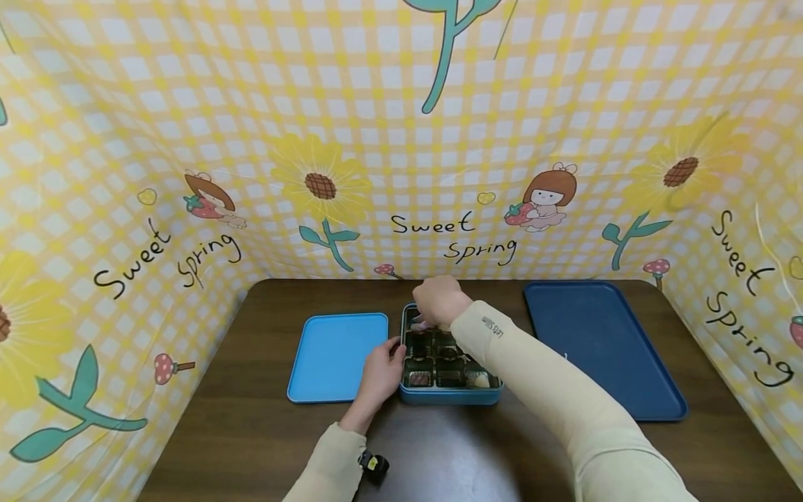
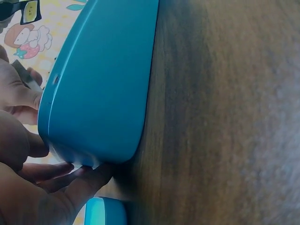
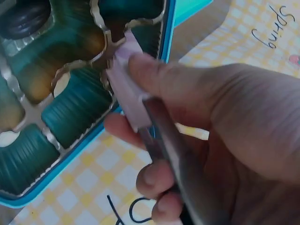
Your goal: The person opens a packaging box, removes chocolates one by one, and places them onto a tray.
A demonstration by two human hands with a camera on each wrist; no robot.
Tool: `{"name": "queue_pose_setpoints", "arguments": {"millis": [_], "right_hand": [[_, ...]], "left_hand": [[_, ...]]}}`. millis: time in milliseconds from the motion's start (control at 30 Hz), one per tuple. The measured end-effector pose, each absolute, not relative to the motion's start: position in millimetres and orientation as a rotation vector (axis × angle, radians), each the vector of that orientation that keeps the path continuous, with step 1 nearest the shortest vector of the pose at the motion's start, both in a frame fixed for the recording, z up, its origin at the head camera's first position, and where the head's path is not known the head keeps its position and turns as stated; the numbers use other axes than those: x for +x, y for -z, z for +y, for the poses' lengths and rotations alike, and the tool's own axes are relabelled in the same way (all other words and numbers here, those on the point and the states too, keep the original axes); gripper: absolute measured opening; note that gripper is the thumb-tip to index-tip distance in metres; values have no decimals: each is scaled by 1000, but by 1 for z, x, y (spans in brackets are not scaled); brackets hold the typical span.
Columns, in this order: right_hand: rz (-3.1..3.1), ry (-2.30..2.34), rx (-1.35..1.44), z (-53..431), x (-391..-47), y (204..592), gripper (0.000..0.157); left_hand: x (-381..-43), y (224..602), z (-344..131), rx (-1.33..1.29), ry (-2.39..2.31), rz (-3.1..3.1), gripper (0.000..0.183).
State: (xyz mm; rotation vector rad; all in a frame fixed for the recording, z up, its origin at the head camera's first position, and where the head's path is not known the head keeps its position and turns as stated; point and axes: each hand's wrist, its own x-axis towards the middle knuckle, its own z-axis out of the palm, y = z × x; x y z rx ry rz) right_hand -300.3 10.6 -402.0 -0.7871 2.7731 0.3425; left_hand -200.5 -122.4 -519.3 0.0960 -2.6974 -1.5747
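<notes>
A blue rectangular box (image 1: 450, 396) stands on the table, with a dark insert divided into several compartments, some holding small pieces. One dark round piece (image 3: 26, 18) shows in the right wrist view. My left hand (image 1: 381, 373) rests against the box's left side, fingers along the outer wall and thumb at the rim. Over the box's far left part, my right hand (image 1: 441, 300) grips what look like metal tongs (image 3: 171, 145) with pale lilac tips (image 3: 129, 96). The tips reach over the compartment dividers; whether they pinch anything is hidden.
Left of the box lies a light blue lid or shallow tray (image 1: 339, 355). A dark blue tray (image 1: 596, 348) is on the right, partly behind the right sleeve, with a small pale bit on it. Checked yellow cloth (image 1: 401, 160) rises behind the brown table (image 1: 251, 418).
</notes>
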Motion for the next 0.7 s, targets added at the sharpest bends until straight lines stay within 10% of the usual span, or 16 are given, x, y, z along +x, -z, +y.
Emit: {"name": "queue_pose_setpoints", "arguments": {"millis": [700], "right_hand": [[2830, -507, -1023, 21, -293, 417, 27]], "left_hand": [[-200, 518, -122, 99, 1583, -2700, 41]]}}
